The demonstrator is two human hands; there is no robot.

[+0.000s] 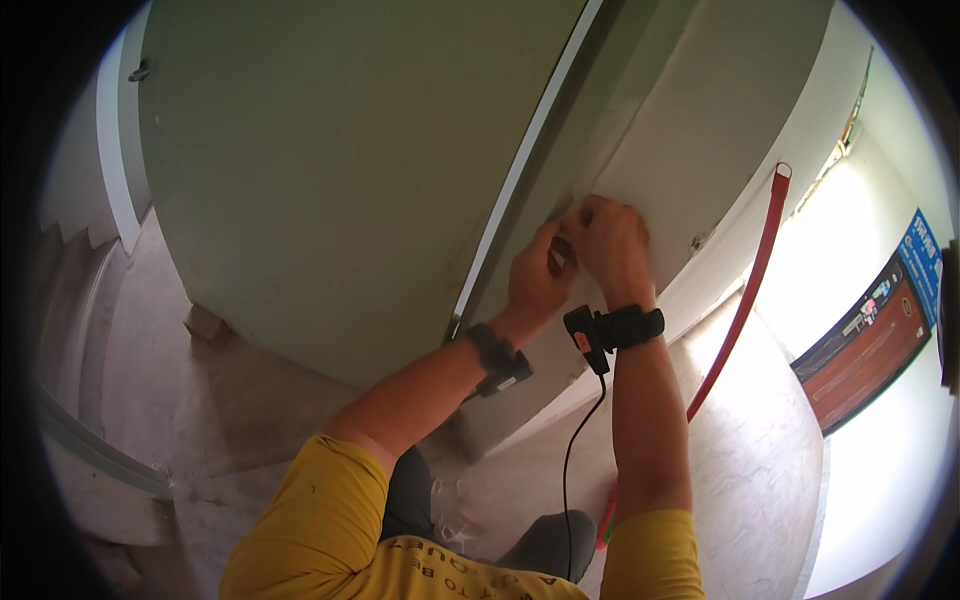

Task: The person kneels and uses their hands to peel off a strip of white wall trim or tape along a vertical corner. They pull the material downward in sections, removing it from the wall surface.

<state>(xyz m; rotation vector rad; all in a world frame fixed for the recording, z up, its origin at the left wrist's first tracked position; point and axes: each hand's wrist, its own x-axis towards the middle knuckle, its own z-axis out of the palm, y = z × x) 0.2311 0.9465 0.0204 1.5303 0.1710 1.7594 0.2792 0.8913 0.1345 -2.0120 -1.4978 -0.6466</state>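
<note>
My left hand (541,271) and my right hand (611,238) meet at the fingertips against a pale wall or frame surface (679,142). Their fingers are curled together, and whatever may be between them is hidden. A thin raised edge or seam (626,131) runs up the surface from where my right fingers touch. To the left of my hands stands a large pale green panel (330,172), edged by a bright metal-looking strip (517,176). Each wrist wears a black strap with a small box; a cable (571,450) hangs from the right one.
A long red bar or tube (750,300) leans to the right of my right forearm. A small block (206,327) sits at the panel's lower corner. Steps (71,262) lie at far left. Right, a brown panel or door (862,360) adjoins a blue sign (921,259) with writing.
</note>
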